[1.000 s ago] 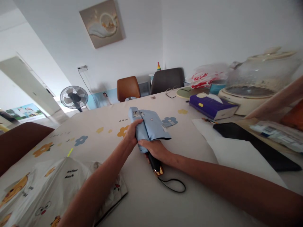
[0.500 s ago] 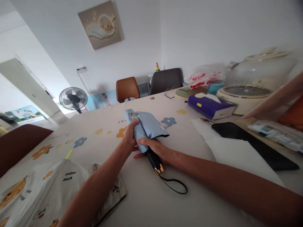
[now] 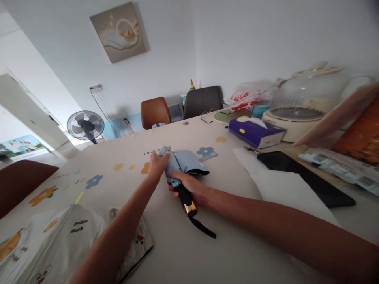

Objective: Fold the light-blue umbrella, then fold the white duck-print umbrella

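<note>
Two hands at a blue folded umbrella (image 3: pixel 191 161), in the middle of a crowded table (image 3: pixel 166 244).
The right hand (image 3: pixel 191 187) is wrapped around it where the fabric meets the black handle; the left hand (image 3: pixel 158 163) has its thumb against the far end, though I can't tell how firmly its fingers close. A pale duck-print cloth (image 3: pixel 63 236) spreads at near left (the left forearm crosses in front of it). To the right, white paper (image 3: pixel 284 187) overlaps a black slab (image 3: pixel 302 177). Behind these sit a purple tissue box (image 3: pixel 254 133) and a glass pot (image 3: pixel 304 94), with eyeglasses (image 3: pixel 206 115) near the far edge.
</note>
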Demonstrator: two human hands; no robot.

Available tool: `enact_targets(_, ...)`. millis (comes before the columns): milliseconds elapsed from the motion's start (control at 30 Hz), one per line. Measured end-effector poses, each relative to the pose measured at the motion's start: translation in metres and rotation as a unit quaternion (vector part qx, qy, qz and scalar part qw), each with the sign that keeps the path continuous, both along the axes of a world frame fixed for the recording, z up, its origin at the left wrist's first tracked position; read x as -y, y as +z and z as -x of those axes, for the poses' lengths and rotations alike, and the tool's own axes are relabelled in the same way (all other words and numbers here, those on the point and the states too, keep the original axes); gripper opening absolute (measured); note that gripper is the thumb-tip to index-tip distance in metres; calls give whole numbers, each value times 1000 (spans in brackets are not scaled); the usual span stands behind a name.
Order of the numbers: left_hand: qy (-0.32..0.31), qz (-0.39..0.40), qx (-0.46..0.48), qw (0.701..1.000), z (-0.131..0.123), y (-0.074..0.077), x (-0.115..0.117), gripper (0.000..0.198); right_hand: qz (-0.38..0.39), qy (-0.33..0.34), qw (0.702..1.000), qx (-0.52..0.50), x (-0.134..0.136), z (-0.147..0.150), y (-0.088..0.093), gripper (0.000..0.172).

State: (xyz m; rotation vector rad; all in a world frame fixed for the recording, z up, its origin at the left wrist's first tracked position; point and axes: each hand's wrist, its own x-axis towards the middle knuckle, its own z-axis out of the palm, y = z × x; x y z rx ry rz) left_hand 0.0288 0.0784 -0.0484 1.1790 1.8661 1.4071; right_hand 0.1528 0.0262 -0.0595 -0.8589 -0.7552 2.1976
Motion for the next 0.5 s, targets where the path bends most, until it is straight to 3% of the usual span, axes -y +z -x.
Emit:
enact_targets(100, -10, -89, -141, 986, 0, 10, 4, 45, -4, 6, 1000, 2, 0, 0, 0, 14)
enact_targets(200, -126, -111, -198, 966, -14, 20, 13, 30, -19, 13, 1000, -11, 0, -1, -2, 12)
enact_targets(300, -252, -98, -254, 929, -37, 27, 16, 26, -36, 3, 999, -23, -1, -1, -6, 9)
enact_targets(400, -396, -46, -370, 839, -56, 29, 4, 35, -40, -8, 999, -16, -2, 1, -9, 6)
enact_targets(500, -478, 5, -478, 738, -69, 32, -16, 50, -37, -4, 999, -2, -3, 1, -9, 7)
